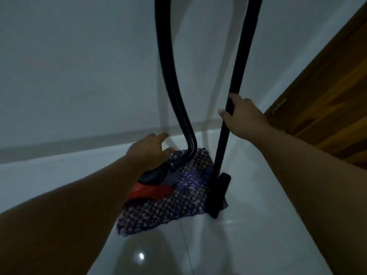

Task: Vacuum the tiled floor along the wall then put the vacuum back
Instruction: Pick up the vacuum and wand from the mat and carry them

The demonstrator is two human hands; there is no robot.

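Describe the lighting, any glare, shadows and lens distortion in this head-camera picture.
Head view: dim, bluish light; a small bright glare spot on the glossy floor tiles; faint soft shadows of the hose and the wand fall on the wall; wide-angle bending slants the wall and wooden door; the whole picture is slightly soft.

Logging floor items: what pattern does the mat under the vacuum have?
The mat is a woven check of dark purple-blue and pale squares, seen in the head view.
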